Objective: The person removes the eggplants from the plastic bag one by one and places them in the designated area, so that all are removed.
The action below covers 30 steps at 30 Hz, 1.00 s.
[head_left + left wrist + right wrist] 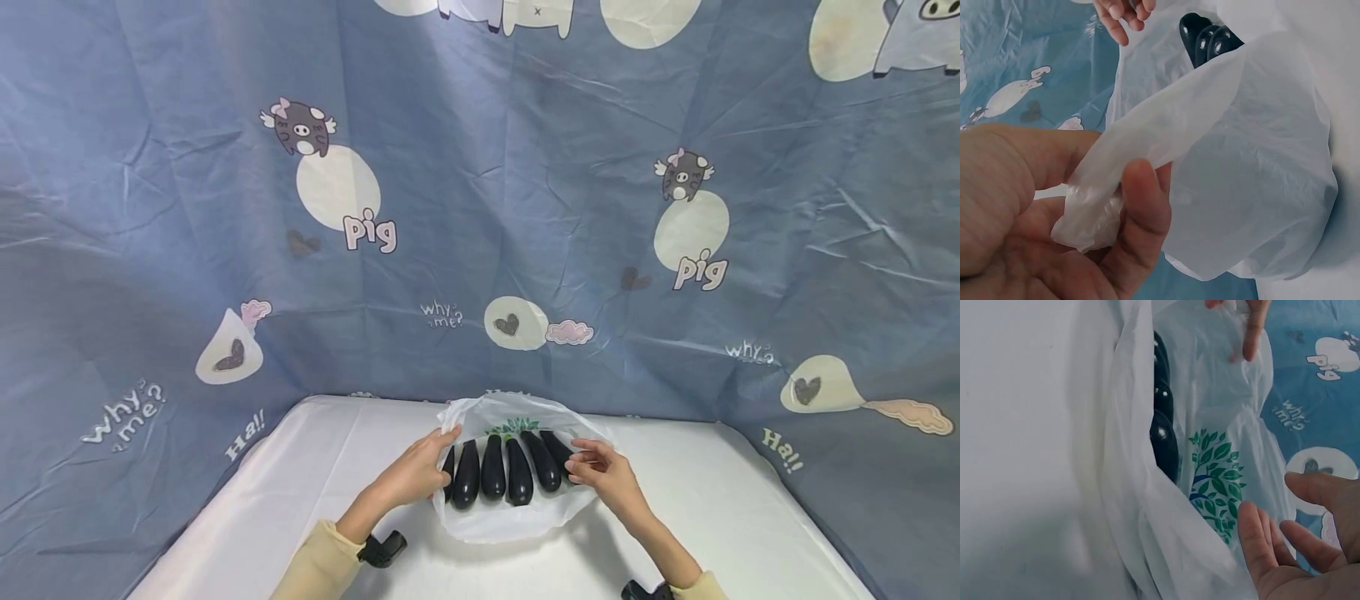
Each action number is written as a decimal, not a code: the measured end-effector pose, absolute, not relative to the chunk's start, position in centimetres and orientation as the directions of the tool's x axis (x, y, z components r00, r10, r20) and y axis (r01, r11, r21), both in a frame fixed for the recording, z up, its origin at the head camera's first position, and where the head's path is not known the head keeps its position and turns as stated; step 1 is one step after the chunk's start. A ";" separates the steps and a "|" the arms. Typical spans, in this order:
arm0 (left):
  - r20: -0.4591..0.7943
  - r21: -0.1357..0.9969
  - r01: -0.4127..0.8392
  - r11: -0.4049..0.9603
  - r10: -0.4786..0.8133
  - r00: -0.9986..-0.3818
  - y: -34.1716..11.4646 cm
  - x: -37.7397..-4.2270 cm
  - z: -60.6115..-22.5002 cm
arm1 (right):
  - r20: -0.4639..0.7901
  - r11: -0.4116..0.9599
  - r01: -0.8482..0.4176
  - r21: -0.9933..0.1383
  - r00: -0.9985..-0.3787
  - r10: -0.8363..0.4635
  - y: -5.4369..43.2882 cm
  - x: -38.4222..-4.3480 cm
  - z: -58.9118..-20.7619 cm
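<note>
A white plastic bag (pixel 502 527) lies with its mouth spread wide, and a green leaf print shows on its inner far side. Inside, several glossy black eggplants (pixel 492 473) lie side by side in a row. At the bag's left rim, my left hand (pixel 411 475) pinches the plastic; the left wrist view shows a bunched strip, likely a handle (pixel 1141 137), between thumb and fingers. My right hand (pixel 613 482) is at the right rim, beside the rightmost eggplant. In the right wrist view its fingers (pixel 1257 540) are loosely extended, thumb apart, nothing between them.
The bag stands on a white-covered table (pixel 675 483). A blue curtain (pixel 465 208) with pig prints hangs behind the table and down its sides. Both wrists wear black straps with camera mounts (pixel 384 550).
</note>
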<state>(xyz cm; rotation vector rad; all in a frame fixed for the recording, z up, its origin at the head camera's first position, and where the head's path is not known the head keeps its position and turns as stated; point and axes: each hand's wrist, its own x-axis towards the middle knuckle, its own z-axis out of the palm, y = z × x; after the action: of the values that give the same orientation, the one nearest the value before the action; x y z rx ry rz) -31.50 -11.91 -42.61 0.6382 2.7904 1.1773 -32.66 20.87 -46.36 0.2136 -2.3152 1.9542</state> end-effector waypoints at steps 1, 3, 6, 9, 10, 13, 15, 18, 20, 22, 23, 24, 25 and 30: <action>0.113 0.694 0.352 0.627 0.389 -0.914 -11.9 -31.5 -42.6 | 0.171 0.173 -0.176 -0.969 -0.984 -0.042 20.8 -32.8 -46.5; 0.107 0.697 0.348 0.628 0.389 -0.915 -11.8 -31.4 -42.5 | 0.171 0.186 -0.175 -0.967 -0.985 -0.036 20.8 -33.0 -46.7; 0.099 0.703 0.338 0.626 0.384 -0.918 -11.8 -31.4 -42.5 | 0.177 0.198 -0.177 -0.964 -0.984 -0.019 20.8 -33.3 -47.0; 0.101 0.708 0.334 0.622 0.380 -0.920 -11.7 -31.4 -42.6 | 0.179 0.229 -0.171 -0.958 -0.984 0.014 21.0 -33.5 -47.2; 0.101 0.709 0.333 0.622 0.378 -0.920 -11.7 -31.5 -42.7 | 0.179 0.244 -0.168 -0.955 -0.984 0.025 21.0 -33.5 -47.4; 0.102 0.713 0.332 0.618 0.376 -0.921 -11.6 -31.5 -42.8 | 0.183 0.303 -0.159 -0.940 -0.982 0.052 21.3 -33.6 -47.7; 0.100 0.718 0.330 0.614 0.377 -0.921 -11.6 -31.5 -42.8 | 0.183 0.336 -0.151 -0.929 -0.981 0.065 21.4 -33.7 -47.9; 0.101 0.725 0.330 0.604 0.380 -0.919 -11.5 -31.5 -42.9 | 0.188 0.385 -0.146 -0.911 -0.979 0.073 21.7 -33.8 -48.1; 0.101 0.730 0.330 0.598 0.384 -0.918 -11.4 -31.5 -43.0 | 0.183 0.407 -0.135 -0.903 -0.980 0.081 21.8 -33.9 -48.3; 0.102 0.733 0.332 0.594 0.386 -0.917 -11.4 -31.4 -42.9 | 0.186 0.430 -0.133 -0.893 -0.979 0.083 21.9 -34.0 -48.5; 0.102 0.733 0.331 0.594 0.386 -0.917 -11.3 -31.4 -42.9 | 0.189 0.439 -0.134 -0.888 -0.978 0.084 22.0 -34.0 -48.6; 0.102 0.733 0.332 0.594 0.385 -0.917 -11.3 -31.4 -42.9 | 0.194 0.448 -0.136 -0.884 -0.977 0.086 22.0 -34.0 -48.7; 0.101 0.732 0.330 0.596 0.384 -0.918 -11.3 -31.4 -42.9 | 0.198 0.453 -0.139 -0.881 -0.976 0.086 22.0 -34.1 -48.8; 0.097 0.725 0.328 0.606 0.382 -0.919 -11.1 -31.4 -43.0 | 0.226 0.481 -0.159 -0.862 -0.971 0.085 21.9 -34.2 -49.4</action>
<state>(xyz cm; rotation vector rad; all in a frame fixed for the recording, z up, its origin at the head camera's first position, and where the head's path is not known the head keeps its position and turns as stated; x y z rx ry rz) -31.45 -11.05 -42.95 0.6095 2.7544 1.2218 -34.16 21.88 -49.42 0.0635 -2.4909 1.4877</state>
